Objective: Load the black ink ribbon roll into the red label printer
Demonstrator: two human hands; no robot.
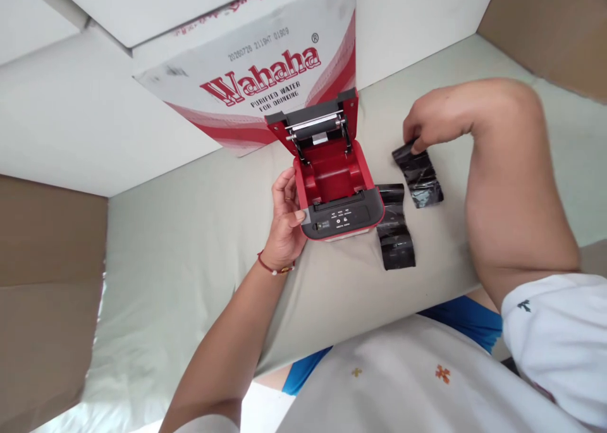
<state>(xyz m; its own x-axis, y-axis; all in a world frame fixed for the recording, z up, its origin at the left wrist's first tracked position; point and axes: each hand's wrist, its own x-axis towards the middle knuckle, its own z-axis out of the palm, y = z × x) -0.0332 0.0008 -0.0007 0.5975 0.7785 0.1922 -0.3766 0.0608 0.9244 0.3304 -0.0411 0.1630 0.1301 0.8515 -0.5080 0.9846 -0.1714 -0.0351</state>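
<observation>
A red and black label printer (pixel 339 218) sits on the cloth with its lid (pixel 315 129) raised, showing a roller inside the lid and a bare red compartment. My left hand (pixel 287 215) grips the printer's left side, thumb on the front corner and fingers along the wall. To the right, my right hand (pixel 434 120) pinches the upper end of a shiny black strip (pixel 424 177), apparently plastic film or tape. Another black strip (pixel 397 231) lies creased on the cloth against the printer's right side.
Behind the printer stands a red and white Wahaha water carton (pixel 265 73). White panels (pixel 61 117) rise at the back. Brown cardboard flanks the space at left (pixel 47 281) and right (pixel 554 28). A pale green cloth (pixel 190 231) covers the surface, its front edge near my lap.
</observation>
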